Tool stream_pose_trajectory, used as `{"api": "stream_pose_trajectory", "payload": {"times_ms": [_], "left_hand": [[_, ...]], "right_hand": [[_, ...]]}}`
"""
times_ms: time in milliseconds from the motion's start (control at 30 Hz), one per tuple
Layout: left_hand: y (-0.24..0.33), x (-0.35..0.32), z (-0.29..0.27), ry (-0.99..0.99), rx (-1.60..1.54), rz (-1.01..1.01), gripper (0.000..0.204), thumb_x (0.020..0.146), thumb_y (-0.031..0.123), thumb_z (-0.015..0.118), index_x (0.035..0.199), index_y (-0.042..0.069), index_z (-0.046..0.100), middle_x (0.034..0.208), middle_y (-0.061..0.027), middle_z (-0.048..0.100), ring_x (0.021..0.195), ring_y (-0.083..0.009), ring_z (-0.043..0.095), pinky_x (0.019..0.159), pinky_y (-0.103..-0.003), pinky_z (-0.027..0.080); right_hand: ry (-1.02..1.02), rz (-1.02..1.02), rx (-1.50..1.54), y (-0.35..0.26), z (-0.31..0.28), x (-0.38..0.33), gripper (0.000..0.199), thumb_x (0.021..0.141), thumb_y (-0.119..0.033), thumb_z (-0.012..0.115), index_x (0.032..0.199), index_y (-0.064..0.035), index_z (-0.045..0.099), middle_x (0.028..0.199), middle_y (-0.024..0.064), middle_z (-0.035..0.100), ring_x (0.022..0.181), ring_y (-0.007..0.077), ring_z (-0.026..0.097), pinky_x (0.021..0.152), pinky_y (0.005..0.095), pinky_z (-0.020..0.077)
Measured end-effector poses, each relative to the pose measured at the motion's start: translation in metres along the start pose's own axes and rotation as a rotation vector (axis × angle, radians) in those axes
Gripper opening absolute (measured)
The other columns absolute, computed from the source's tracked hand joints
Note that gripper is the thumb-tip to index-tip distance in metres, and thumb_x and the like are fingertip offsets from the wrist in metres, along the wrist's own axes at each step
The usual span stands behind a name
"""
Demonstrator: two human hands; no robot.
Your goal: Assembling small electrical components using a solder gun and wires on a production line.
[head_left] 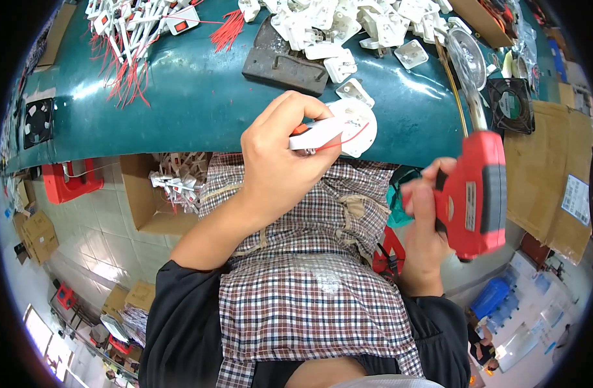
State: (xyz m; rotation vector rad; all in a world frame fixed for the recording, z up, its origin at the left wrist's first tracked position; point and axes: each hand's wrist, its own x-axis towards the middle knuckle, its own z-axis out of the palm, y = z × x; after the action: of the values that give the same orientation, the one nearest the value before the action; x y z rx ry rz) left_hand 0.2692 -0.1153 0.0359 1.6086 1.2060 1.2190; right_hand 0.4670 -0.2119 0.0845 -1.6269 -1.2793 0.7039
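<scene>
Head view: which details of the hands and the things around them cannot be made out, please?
All in the head view:
- White switch piece: one end, hidden by the left hand.
- White disc: left part, covered by the switch piece and hand.
- Right hand: fingertips, blurred and partly behind the red tool.
- White parts pile: far side, cut off by the top edge.

loose black sleeves, I notice | plaid apron in white, navy, red | beige strips | pale smudge up front
</scene>
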Motion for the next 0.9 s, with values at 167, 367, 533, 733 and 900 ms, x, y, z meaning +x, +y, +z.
{"api": "stream_pose_trajectory", "payload": {"times_ms": [167, 367, 533, 733, 900], "left_hand": [[-0.003, 0.001, 0.007, 0.037, 0.028, 0.031, 0.026, 0.067, -0.001, 0.080, 0.088, 0.004, 0.066, 0.086, -0.0075, 0.068, 0.076, -0.0210, 0.067, 0.066, -0.030, 0.054], [-0.004, 0.000, 0.008, 0.039, 0.020, 0.017, 0.026, 0.068, -0.001, 0.080, 0.089, 0.004, 0.066, 0.086, -0.0073, 0.069, 0.075, -0.0203, 0.068, 0.066, -0.030, 0.054], [-0.002, 0.000, 0.008, 0.036, 0.041, 0.033, 0.020, 0.079, -0.003, 0.081, 0.088, 0.003, 0.064, 0.080, 0.0005, 0.067, 0.065, -0.0027, 0.057, 0.057, -0.019, 0.045], [-0.002, 0.000, 0.008, 0.028, 0.037, 0.037, 0.019, 0.080, -0.003, 0.081, 0.088, 0.003, 0.064, 0.081, 0.0006, 0.067, 0.067, -0.0027, 0.058, 0.058, -0.019, 0.045], [-0.001, 0.000, 0.007, 0.025, 0.037, 0.040, 0.019, 0.080, -0.002, 0.081, 0.089, 0.003, 0.065, 0.080, 0.0005, 0.067, 0.067, -0.0024, 0.057, 0.058, -0.019, 0.045]], "right_hand": [[-0.181, 0.041, 0.083, -0.006, -0.026, -0.029, 0.038, 0.097, -0.006, 0.061, 0.131, -0.0021, 0.046, 0.108, 0.0120, 0.052, 0.056, 0.0062, 0.043, 0.055, 0.0247, 0.0430], [-0.357, 0.148, 0.002, 0.002, -0.050, -0.055, 0.026, 0.099, -0.010, 0.060, 0.122, -0.0063, 0.050, 0.101, 0.0084, 0.053, 0.068, 0.0105, 0.050, 0.057, 0.0258, 0.0451], [-0.317, 0.066, -0.170, 0.009, -0.048, -0.056, 0.022, 0.076, 0.001, 0.072, 0.098, -0.0011, 0.067, 0.091, 0.0134, 0.065, 0.077, 0.0328, 0.066, 0.069, 0.0391, 0.0542], [-0.327, 0.050, -0.198, 0.012, -0.041, -0.055, 0.023, 0.072, 0.004, 0.074, 0.094, 0.0002, 0.066, 0.090, 0.0142, 0.063, 0.075, 0.0338, 0.065, 0.068, 0.0398, 0.0543], [-0.333, 0.024, -0.194, 0.016, -0.040, -0.054, 0.023, 0.072, 0.004, 0.074, 0.093, 0.0006, 0.067, 0.088, 0.0141, 0.062, 0.074, 0.0334, 0.065, 0.066, 0.0391, 0.0536]]}}
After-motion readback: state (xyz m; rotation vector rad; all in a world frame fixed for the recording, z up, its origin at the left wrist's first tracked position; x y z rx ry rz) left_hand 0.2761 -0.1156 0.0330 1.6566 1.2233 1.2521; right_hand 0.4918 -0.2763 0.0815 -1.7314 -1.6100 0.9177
